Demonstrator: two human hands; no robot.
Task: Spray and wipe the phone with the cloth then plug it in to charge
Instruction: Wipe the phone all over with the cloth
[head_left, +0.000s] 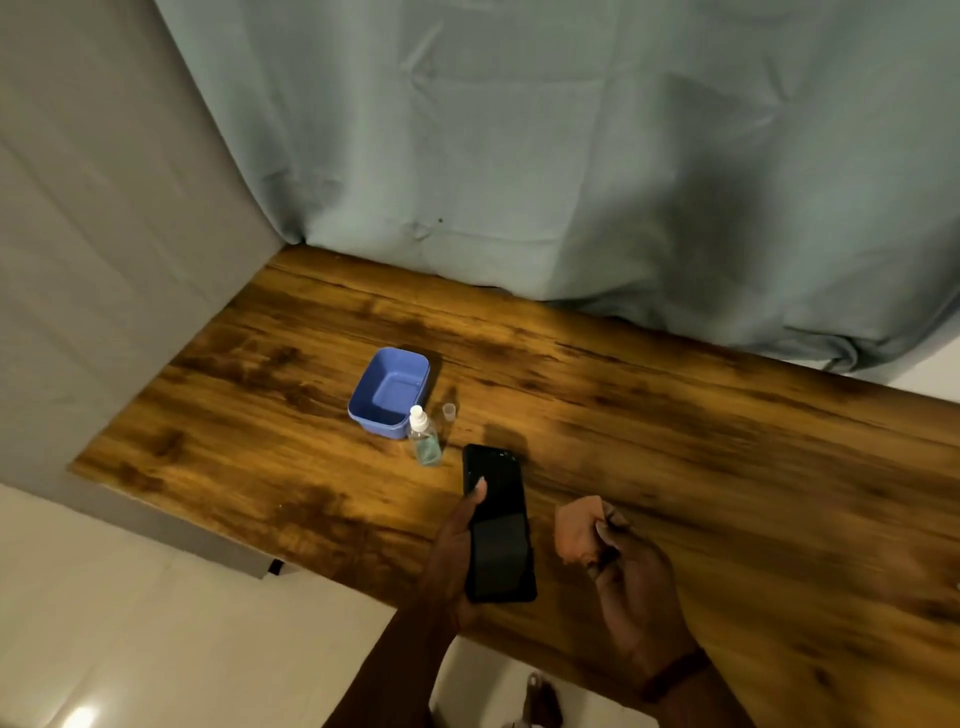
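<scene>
Head view: the phone (498, 525), a flat slab with a dark glossy screen, was gripped along its edge by the left hand (452, 545), thumb laid on the glass, and held face-up over the wood-grain worktop (675, 441), presumably to expose the screen. A soft peach cloth (574, 530) was bunched in the right hand (634, 577) just beside the phone, seemingly readied for wiping. Beyond the left hand, a clear spray bottle (425, 439) was stood upright, its small cap (449, 413) beside it and a blue plastic tub (371, 384) behind.
</scene>
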